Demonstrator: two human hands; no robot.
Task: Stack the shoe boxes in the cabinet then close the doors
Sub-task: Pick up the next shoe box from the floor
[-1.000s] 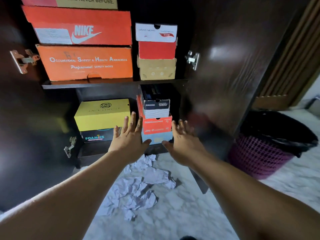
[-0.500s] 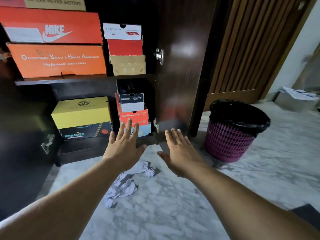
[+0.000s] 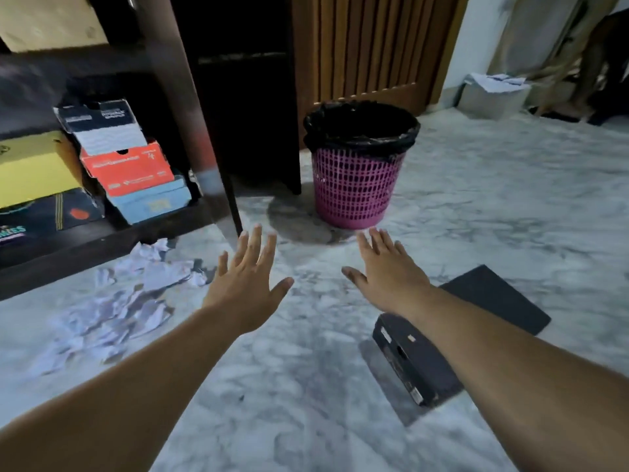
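A black rectangular cardboard shoe box (image 3: 413, 357) is lying flat on the marbled floor, apart from the dark wooden cabinet (image 3: 102, 240), its flat black lid (image 3: 500, 298) lying just beyond it. Inside the cabinet's lower compartment a navy-and-white box (image 3: 102, 126) is sitting on an orange box (image 3: 131, 168) atop a light blue box (image 3: 153, 204), beside a yellow box (image 3: 32, 165) on a black box (image 3: 47, 214), with the dark door (image 3: 190, 107) standing open.

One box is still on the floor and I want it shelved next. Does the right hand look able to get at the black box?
Probably yes. The black box lies on bare floor under the right forearm, nothing on it. The right hand is open and empty, but past the box, so it must draw back.
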